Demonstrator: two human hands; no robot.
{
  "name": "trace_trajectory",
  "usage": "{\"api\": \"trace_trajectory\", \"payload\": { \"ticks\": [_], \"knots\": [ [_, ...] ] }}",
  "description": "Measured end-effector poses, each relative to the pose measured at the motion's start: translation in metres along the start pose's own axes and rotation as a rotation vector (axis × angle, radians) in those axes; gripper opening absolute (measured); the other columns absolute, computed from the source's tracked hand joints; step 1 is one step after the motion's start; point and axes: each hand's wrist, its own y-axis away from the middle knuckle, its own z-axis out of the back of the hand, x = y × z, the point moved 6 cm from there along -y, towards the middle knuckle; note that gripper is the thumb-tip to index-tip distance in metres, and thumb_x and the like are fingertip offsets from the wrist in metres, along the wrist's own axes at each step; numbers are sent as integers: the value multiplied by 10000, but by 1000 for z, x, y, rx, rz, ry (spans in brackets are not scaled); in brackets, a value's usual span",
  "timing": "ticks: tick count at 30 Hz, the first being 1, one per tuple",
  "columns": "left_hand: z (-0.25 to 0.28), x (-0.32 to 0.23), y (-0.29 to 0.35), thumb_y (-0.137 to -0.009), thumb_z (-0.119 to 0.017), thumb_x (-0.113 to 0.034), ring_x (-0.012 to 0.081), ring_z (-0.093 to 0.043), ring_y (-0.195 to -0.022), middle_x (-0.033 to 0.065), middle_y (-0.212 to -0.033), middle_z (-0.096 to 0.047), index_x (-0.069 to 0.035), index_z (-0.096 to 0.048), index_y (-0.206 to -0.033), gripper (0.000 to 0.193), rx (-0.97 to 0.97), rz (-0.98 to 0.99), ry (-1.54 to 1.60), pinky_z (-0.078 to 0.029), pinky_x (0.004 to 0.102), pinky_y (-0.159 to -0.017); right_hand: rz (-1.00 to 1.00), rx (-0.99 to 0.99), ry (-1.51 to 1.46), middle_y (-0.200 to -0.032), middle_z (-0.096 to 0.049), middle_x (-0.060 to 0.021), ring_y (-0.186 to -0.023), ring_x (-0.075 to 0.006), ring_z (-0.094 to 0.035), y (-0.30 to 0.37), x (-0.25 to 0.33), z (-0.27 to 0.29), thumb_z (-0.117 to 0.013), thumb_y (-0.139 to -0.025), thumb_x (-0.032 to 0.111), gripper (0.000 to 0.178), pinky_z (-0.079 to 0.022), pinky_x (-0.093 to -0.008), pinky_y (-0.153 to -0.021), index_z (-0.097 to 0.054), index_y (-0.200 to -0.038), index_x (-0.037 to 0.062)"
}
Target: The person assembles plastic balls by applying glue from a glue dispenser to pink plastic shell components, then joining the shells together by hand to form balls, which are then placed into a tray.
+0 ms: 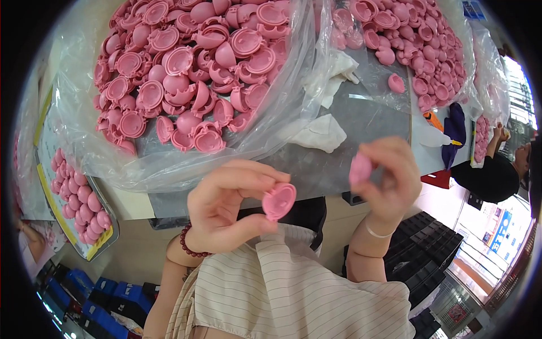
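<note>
Between the thumb and fingers of my left hand (228, 203) is a pink plastic half shell (279, 201), its hollow side turned toward the right. My right hand (392, 175) pinches a smaller pink plastic piece (360, 168), slightly blurred, and the two pieces are apart. Both hands are over the near edge of the grey table (361, 124). Beyond them at the left lies a large pile of pink half shells (180, 62) on a clear plastic bag. A second pile of smaller pink pieces (426, 45) lies at the far right, with one loose piece (396, 83) beside it.
Crumpled white cloth (322, 133) lies between the piles. A tray (107, 240) of closed pink balls stands at the left. A white bottle with an orange tip (435, 137) and dark purple cloth (453, 135) are at the right. Black crates (423, 248) stand below; another person (491, 169) sits far right.
</note>
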Motion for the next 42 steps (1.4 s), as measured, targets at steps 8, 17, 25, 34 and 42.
{"api": "trace_trajectory", "payload": {
  "ticks": [8,17,25,34,42],
  "knots": [
    [-5,1,-3,-616,-694,26,203,-544,-872,183,-994,-514,37,-533,-955,376,82,-34,-230,-460,270,-719,164,52,-167,-744,-527,-54,-620,-159,-495,1,27,-47,-755,-510,242,431,-388,-237,-528,-603,-854,31],
    [-6,2,-2,-595,-712,16,186,-548,-863,180,-1025,-508,28,-547,-953,394,87,-28,-378,-454,274,-731,172,59,-110,-743,-533,-33,-609,-153,-499,6,28,-50,-762,-516,191,404,-397,-234,-522,-603,-855,42],
    [-1,7,-1,-553,-755,-46,206,-561,-855,179,-979,-557,60,-538,-964,476,8,63,-155,-444,288,-759,293,-41,-85,-731,-535,-43,-609,-170,-503,18,40,-52,-737,-578,97,373,-389,-248,-490,-535,-886,33],
    [0,5,0,-498,-793,-230,176,-552,-702,152,-812,-606,5,-599,-844,462,79,44,-248,-426,247,-613,127,-8,-242,-845,-564,-54,-706,-197,-530,14,34,-48,-760,-519,238,502,-421,-286,-628,-561,-935,37],
    [-1,6,-1,-549,-760,-60,199,-579,-773,147,-870,-600,58,-581,-889,402,122,72,-77,-446,276,-678,169,39,-319,-970,-524,-96,-796,-225,-522,9,38,-62,-745,-545,223,545,-426,-300,-650,-536,-1010,31]
  ]
}}
